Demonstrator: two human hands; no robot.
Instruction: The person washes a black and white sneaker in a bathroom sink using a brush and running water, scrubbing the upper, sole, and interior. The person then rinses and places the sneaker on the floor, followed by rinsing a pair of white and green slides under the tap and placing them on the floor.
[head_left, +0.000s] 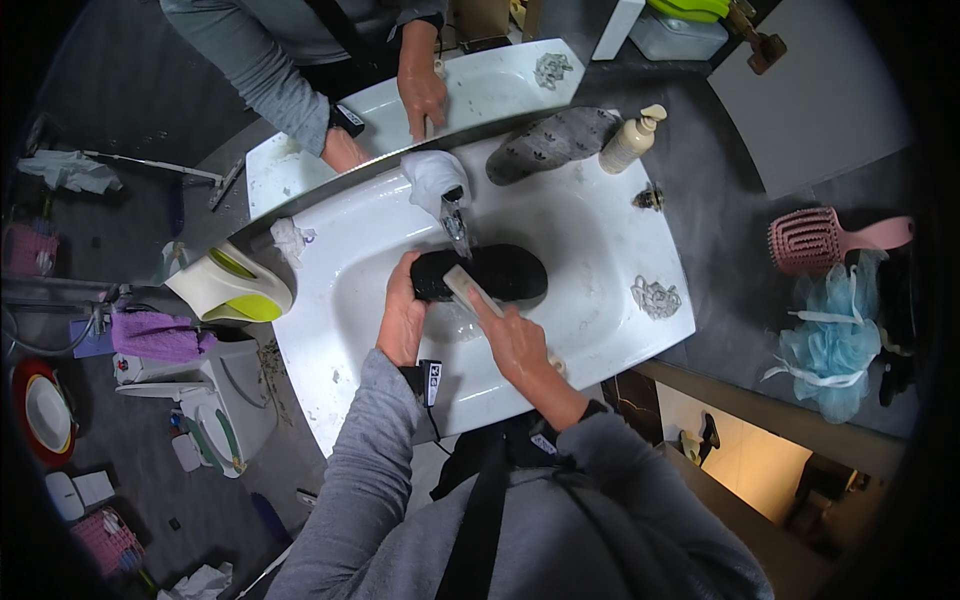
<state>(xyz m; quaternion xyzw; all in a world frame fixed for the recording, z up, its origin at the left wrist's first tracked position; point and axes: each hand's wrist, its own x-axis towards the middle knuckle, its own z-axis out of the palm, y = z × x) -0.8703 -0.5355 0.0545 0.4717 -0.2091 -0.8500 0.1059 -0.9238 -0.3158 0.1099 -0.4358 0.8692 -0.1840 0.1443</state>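
Observation:
My left hand (406, 315) grips one end of a black, elongated shoe (514, 271), held low over the white washbasin (345, 225). Only one dark face of it shows, and I cannot tell whether that is the sole. In my right hand (517, 341) is a small pale-handled brush (465, 285), index finger stretched along its back. The brush lies against the shoe; its bristles are hidden. Water (456, 229) runs onto the shoe from a tap wrapped in white cloth (431, 180).
On the basin rim are a grey patterned insole (551, 146), a pump bottle (630, 142), coiled laces (655, 298) and crumpled white cloth (292, 240). A cream-and-green container (232, 285) stands left. The right counter holds a pink hairbrush (817, 240) and blue bath puffs (832, 345). A mirror (300, 90) rises behind.

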